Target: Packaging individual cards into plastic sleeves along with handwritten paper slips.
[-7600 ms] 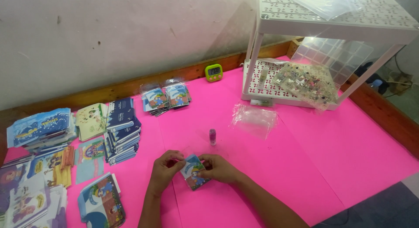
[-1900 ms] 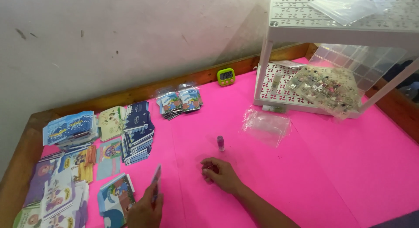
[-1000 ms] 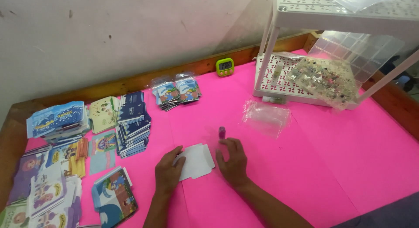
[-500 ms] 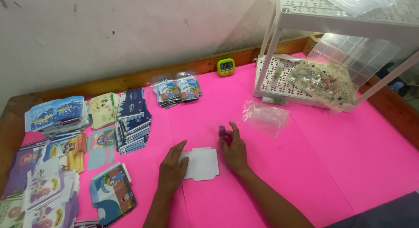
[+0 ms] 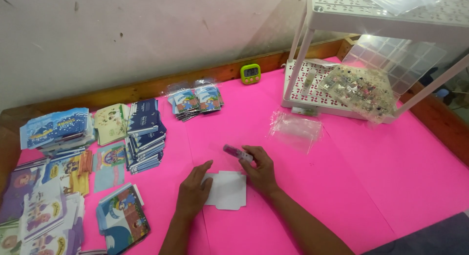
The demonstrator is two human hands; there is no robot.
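Head view, looking down on a pink table (image 5: 342, 177). Left hand (image 5: 193, 191) open, pressed flat on the left edge of a white card (image 5: 227, 190) lying face down near the table's front. Right hand (image 5: 261, 169) closed around a small purple-capped tube (image 5: 238, 153), just beside the card's upper right corner. Clear plastic bag (image 5: 295, 130) nearby; stacks of colourful printed packets (image 5: 141, 135) farther left.

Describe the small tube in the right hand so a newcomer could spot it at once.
On the pink table, find the white card between both hands. Just above it, the right hand grips a small tube: the only slim, purple-capped stick here, unlike the flat packets around.
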